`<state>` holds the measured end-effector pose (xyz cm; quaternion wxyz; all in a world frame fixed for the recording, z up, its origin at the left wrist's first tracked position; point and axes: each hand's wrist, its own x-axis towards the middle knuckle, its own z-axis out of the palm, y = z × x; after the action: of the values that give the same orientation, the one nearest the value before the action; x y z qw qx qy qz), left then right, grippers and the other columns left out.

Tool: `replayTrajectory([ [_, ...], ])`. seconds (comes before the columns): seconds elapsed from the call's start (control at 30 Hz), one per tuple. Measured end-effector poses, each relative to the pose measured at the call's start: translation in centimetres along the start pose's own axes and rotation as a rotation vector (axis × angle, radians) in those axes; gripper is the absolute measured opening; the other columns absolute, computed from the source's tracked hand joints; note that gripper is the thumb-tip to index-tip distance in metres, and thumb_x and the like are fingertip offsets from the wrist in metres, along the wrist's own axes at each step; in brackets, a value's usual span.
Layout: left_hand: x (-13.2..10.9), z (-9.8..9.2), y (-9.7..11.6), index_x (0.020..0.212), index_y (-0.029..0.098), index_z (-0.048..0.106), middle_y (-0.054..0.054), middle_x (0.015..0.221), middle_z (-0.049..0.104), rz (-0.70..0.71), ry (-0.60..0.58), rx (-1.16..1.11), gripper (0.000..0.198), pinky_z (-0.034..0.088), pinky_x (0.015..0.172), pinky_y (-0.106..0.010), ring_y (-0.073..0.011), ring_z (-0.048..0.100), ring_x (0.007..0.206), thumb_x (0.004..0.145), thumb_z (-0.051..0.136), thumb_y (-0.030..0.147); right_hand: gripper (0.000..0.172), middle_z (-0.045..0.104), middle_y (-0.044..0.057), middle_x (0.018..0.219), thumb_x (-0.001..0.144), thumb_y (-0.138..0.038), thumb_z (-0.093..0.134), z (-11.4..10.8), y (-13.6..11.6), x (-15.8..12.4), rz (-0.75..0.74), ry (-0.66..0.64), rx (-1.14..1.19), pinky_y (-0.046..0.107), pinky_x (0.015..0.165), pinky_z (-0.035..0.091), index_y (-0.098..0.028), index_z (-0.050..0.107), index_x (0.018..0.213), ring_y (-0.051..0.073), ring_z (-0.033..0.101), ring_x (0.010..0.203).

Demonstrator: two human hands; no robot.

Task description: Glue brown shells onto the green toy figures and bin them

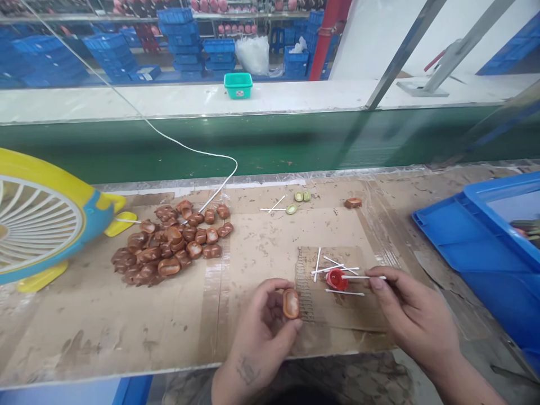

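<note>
In my left hand (268,323), between thumb and fingers, is a brown hollow piece (291,304) with its pale opening facing up. My right hand (409,309) pinches a white cotton swab (358,277), whose far tip reaches into a small cup of red paint (337,279). Several loose swabs (345,292) lie around the cup on a cardboard sheet (363,315). Left of my hands sits a pile of similar brown pieces (164,244). A single brown piece (353,202) and small green pieces (291,209) lie farther back, beside two crossed swabs (276,205).
A yellow and blue fan (90,216) stands at the left. A blue crate (476,225) is at the right edge. White cord (189,147) hangs down to the pile. Beyond the green panel (261,146), a teal basket (238,86) rests on a white ledge (169,104).
</note>
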<state>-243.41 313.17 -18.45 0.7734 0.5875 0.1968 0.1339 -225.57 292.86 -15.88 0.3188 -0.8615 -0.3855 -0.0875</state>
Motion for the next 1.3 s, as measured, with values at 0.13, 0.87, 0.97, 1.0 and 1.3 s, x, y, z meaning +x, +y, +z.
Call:
replayTrajectory([
  [0.13, 0.3, 1.7, -1.2, 0.113, 0.026, 0.067, -0.005, 0.113, 0.064, 0.025, 0.018, -0.066, 0.043, 0.052, 0.078, -0.026, -0.0159, 0.063, 0.094, 0.076, 0.076, 0.005, 0.016, 0.075, -0.002, 0.084, 0.104, -0.037, 0.054, 0.1, 0.4, -0.2, 0.009, 0.017, 0.037, 0.024, 0.063, 0.049, -0.026, 0.065, 0.101, 0.014, 0.071, 0.070],
  [0.87, 0.3, 4.1, -0.8, 0.111, 0.030, 0.072, -0.005, 0.120, 0.058, 0.211, -0.050, 0.064, 0.054, 0.054, 0.078, -0.025, -0.0181, 0.063, 0.103, 0.072, 0.070, -0.006, 0.013, 0.068, -0.005, 0.075, 0.104, -0.033, 0.057, -0.1, -4.1, -1.6, 0.214, -0.152, 0.679, 0.015, 0.065, 0.052, -0.028, 0.067, 0.097, 0.010, 0.064, 0.069],
  [0.97, 0.2, 4.1, -0.7, 0.111, 0.029, 0.073, -0.006, 0.120, 0.057, 0.201, -0.061, 0.061, 0.053, 0.054, 0.078, -0.027, -0.0182, 0.064, 0.101, 0.071, 0.068, -0.006, 0.013, 0.067, -0.005, 0.075, 0.104, -0.031, 0.055, 0.1, -4.0, -1.9, 0.172, -0.177, 0.608, 0.017, 0.065, 0.051, -0.027, 0.066, 0.098, 0.010, 0.064, 0.069],
  [1.0, 0.1, 4.1, -0.6, 0.111, 0.029, 0.073, -0.006, 0.120, 0.058, 0.196, -0.063, 0.061, 0.053, 0.053, 0.078, -0.027, -0.0181, 0.063, 0.100, 0.072, 0.069, -0.006, 0.013, 0.067, -0.005, 0.075, 0.105, -0.031, 0.054, 0.1, -4.0, -1.9, 0.157, -0.176, 0.585, 0.018, 0.065, 0.051, -0.027, 0.065, 0.098, 0.010, 0.064, 0.069],
  [1.3, -0.2, 3.8, -0.9, 0.117, 0.026, 0.074, -0.008, 0.117, 0.059, 0.090, -0.060, 0.016, 0.048, 0.051, 0.079, -0.029, -0.0185, 0.062, 0.097, 0.074, 0.075, 0.003, 0.014, 0.071, -0.002, 0.081, 0.105, -0.033, 0.054, 0.4, -2.9, -1.7, 0.143, -0.086, 0.498, 0.026, 0.070, 0.051, -0.026, 0.066, 0.101, 0.015, 0.068, 0.075],
])
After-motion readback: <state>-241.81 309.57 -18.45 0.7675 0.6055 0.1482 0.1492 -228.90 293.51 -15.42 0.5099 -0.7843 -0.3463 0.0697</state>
